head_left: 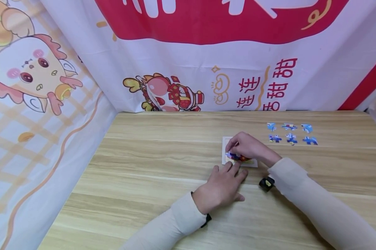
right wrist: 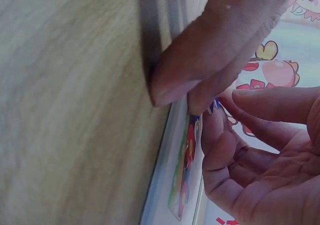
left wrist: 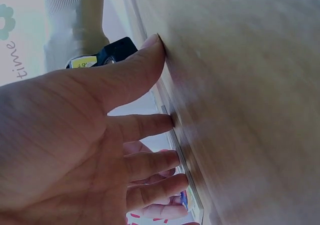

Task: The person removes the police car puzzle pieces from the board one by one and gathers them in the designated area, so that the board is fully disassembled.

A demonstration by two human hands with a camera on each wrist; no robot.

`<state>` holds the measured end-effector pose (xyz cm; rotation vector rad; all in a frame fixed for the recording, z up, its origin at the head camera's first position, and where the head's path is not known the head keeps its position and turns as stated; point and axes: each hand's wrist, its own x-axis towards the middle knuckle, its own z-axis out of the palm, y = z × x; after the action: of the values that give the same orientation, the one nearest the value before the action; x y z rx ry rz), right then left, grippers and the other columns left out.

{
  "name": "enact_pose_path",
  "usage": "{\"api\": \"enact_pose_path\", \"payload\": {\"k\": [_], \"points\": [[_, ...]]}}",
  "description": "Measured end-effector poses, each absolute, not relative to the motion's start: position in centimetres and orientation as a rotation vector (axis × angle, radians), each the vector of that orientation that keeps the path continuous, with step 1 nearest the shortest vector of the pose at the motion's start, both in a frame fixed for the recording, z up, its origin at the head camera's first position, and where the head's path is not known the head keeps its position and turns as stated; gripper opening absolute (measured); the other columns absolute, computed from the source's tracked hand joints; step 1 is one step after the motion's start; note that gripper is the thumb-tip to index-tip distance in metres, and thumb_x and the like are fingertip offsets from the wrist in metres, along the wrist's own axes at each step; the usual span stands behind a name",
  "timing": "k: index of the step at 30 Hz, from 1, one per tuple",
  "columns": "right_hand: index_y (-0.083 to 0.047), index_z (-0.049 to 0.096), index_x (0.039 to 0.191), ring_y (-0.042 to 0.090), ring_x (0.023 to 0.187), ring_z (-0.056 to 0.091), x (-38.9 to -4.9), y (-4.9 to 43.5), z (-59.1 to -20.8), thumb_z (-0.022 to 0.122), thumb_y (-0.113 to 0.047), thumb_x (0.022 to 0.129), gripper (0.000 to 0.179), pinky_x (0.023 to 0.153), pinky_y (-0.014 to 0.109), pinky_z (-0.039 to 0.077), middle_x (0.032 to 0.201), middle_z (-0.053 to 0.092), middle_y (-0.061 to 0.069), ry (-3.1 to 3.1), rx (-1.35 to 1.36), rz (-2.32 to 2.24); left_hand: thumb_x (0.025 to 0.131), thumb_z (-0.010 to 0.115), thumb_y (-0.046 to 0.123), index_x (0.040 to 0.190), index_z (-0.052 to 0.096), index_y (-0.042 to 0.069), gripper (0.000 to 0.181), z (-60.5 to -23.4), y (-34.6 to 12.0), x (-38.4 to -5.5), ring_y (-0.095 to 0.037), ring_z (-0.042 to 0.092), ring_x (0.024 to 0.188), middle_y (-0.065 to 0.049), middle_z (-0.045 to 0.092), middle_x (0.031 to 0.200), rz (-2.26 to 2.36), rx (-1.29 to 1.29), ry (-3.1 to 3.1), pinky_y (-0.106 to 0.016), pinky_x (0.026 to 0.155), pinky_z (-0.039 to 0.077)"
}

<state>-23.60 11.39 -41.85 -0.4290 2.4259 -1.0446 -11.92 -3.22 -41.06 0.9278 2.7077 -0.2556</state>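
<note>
A small white puzzle frame (head_left: pixel 224 149) lies on the table, with colourful joined jigsaw pieces (head_left: pixel 245 159) along its near side. Over it, my right hand (head_left: pixel 247 145) has its fingers curled and pinches a blue-and-white jigsaw piece (right wrist: pixel 214 105) at the left part of the frame. The hand hides much of the frame's inside. My left hand (head_left: pixel 221 185) lies with spread fingers at the frame's near edge, fingertips touching there. Its thumb (left wrist: pixel 137 72) sticks out to the side, and nothing sits in its palm.
Several loose jigsaw pieces (head_left: pixel 291 139) lie in two rows at the back right of the wooden table (head_left: pixel 150 152). A printed cloth (head_left: pixel 188 59) hangs along the back edge, and another patterned cloth (head_left: pixel 50 139) is at the left. Black wrist cameras (head_left: pixel 266 183) are worn on both wrists.
</note>
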Motion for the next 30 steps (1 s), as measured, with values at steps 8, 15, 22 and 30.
{"api": "enact_pose_path", "payload": {"k": [8, 15, 22, 30], "points": [[-0.003, 0.079, 0.104, 0.03, 0.114, 0.061, -23.58, 11.44, -42.0, 0.058, 0.003, 0.098, 0.023, 0.108, 0.055, 0.043, 0.113, 0.074, 0.015, 2.387, -0.413, -1.043, 0.095, 0.063, 0.066, 0.161, 0.039, 0.03, 0.08, -41.15, -3.29, -11.91, -0.018, 0.036, 0.153, 0.003, 0.036, 0.169, -0.265, 0.931, 2.707, -0.046, 0.114, 0.045], [-0.004, 0.078, 0.099, 0.024, 0.097, 0.061, -23.6, 11.52, -42.2, 0.057, 0.009, 0.093, 0.025, 0.092, 0.041, 0.047, 0.098, 0.075, 0.01, 2.374, -0.497, -1.06, 0.095, 0.062, 0.066, 0.162, 0.037, 0.029, 0.08, -41.23, -3.23, -12.0, -0.019, 0.036, 0.153, 0.002, 0.034, 0.17, -0.254, 0.924, 2.695, -0.047, 0.115, 0.045], [-0.006, 0.077, 0.099, 0.025, 0.099, 0.059, -23.62, 11.42, -42.19, 0.055, 0.009, 0.094, 0.028, 0.096, 0.045, 0.044, 0.098, 0.073, 0.009, 2.351, -0.445, -1.082, 0.095, 0.062, 0.065, 0.162, 0.037, 0.03, 0.08, -41.26, -3.18, -12.02, -0.019, 0.036, 0.153, 0.002, 0.034, 0.17, -0.262, 0.923, 2.688, -0.047, 0.115, 0.045], [-0.009, 0.077, 0.106, 0.025, 0.1, 0.061, -23.45, 11.77, -41.87, 0.055, 0.005, 0.095, 0.028, 0.096, 0.045, 0.046, 0.103, 0.072, 0.01, 2.383, -0.411, -1.09, 0.096, 0.061, 0.066, 0.161, 0.037, 0.03, 0.079, -41.21, -3.23, -11.93, -0.018, 0.037, 0.152, 0.003, 0.034, 0.17, -0.269, 0.93, 2.695, -0.045, 0.112, 0.046]]}}
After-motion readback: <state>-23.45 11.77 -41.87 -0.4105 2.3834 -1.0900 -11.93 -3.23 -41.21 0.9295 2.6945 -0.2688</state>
